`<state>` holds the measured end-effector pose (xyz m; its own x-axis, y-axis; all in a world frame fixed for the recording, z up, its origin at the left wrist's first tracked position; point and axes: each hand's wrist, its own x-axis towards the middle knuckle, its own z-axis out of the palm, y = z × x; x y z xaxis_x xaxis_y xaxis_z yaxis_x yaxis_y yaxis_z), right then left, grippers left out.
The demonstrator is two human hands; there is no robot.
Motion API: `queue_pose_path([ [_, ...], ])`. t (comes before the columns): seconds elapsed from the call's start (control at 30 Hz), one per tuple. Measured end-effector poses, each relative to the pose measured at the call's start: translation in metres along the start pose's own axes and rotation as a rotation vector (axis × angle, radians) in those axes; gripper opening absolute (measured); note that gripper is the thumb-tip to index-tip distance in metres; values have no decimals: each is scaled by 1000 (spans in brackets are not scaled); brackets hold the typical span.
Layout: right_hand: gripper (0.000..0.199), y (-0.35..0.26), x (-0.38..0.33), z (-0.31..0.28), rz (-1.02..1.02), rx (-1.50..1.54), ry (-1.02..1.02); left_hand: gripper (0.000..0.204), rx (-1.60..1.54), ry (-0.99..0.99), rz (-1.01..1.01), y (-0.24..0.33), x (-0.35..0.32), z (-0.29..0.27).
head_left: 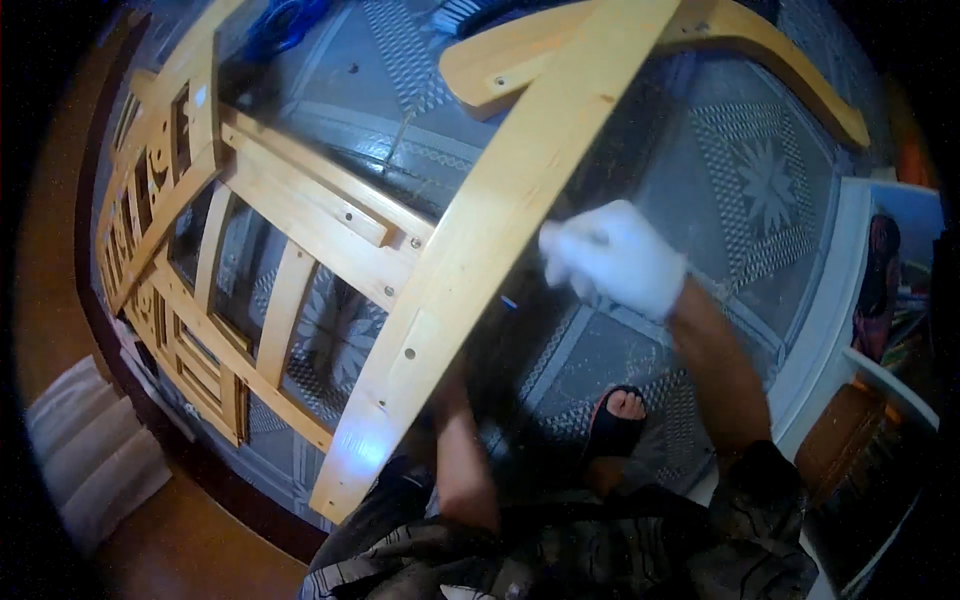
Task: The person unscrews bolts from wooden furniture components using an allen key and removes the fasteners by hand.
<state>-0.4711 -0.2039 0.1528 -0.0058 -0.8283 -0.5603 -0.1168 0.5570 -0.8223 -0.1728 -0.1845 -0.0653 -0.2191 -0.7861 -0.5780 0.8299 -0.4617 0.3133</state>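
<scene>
A long, pale wooden plank [490,230] with drilled holes runs diagonally across the middle, joined to a wooden frame [300,215] with crossbars and slats on the left. My right hand [620,258], in a white glove, is just right of the plank. Its fingers are curled closed and blurred, and whatever they may hold is too small to make out. My left forearm [465,460] reaches up behind the plank's lower part, which hides the hand. A small blue piece [509,303] shows near the plank's right edge, below the gloved hand.
Beyond the plank lies a curved wooden part [760,40]. A blue object [285,25] and a brush [460,15] are at the far edge. Patterned grey matting [640,350] covers the floor. White containers [835,260] with assorted items stand right. My sandalled foot [617,420] is below.
</scene>
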Motion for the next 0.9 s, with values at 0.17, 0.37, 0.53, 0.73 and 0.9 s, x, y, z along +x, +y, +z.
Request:
queue_pose_path([
  [0.17, 49, 43, 9, 85, -488, 725, 453, 55, 29, -46, -43, 4, 8, 4],
  [0.37, 28, 50, -8, 126, -905, -78, 400, 55, 110, -58, -93, 8, 6, 4],
  [0.53, 36, 70, -10, 161, -669, -793, 6, 55, 136, -65, -123, 12, 5, 0],
  [0.73, 25, 117, 10, 173, -850, -939, 272, 55, 129, -66, -141, 12, 5, -7],
  [0.9, 53, 138, 15, 184, -876, -695, 830, 54, 113, -62, -143, 9, 3, -13],
])
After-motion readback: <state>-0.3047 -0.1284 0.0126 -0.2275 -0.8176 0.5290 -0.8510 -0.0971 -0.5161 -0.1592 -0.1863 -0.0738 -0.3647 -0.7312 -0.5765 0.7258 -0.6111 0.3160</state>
